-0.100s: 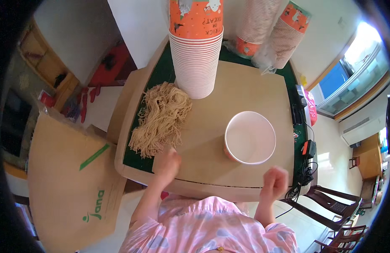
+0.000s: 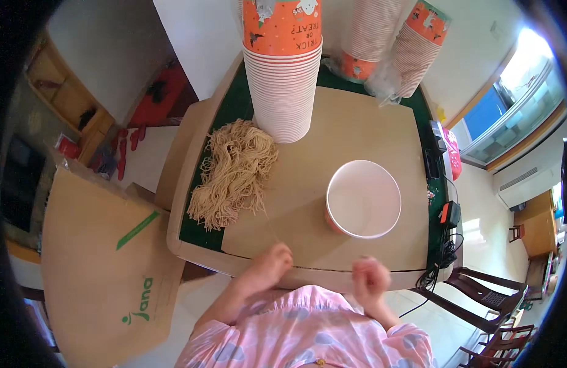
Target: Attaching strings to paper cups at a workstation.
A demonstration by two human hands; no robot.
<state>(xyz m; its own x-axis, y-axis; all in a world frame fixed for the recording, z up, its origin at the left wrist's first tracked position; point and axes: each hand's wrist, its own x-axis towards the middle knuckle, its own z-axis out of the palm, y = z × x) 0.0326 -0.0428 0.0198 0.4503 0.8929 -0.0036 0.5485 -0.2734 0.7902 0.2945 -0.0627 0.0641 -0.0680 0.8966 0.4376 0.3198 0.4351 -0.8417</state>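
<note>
Noodles (image 2: 234, 175), a loose tan heap of dry strands, lie on the left part of the counter (image 2: 357, 122), partly on its brown top sheet and partly on the dark green strip along the left edge. 1 thin strand trails from the heap toward the left hand (image 2: 268, 267), which sits at the counter's near edge with its fingers curled together; it seems to pinch that strand, though the blur makes this hard to confirm. The right hand (image 2: 370, 277) hovers at the same near edge, well apart from the heap, its fingers loosely curled and blurred, so I cannot tell whether it holds anything.

Just behind the noodles stands a tall stack of paper cups (image 2: 283, 73), the top cup orange with white printed figures, the lower rims pale pink. Its top is cut off by the upper edge of the view. 2 more cup stacks (image 2: 388, 49) in clear plastic sleeves lean at the far right corner, also cut off above.

A single wide paper bowl (image 2: 363, 197), white inside with an orange outer wall, stands upright on the right half of the counter, near the right hand but not touching it. Nothing shows inside it.

A large brown cardboard box (image 2: 106, 257) with green print and a green stripe sits left of the counter. Black cables (image 2: 446, 245) hang off the right edge.
</note>
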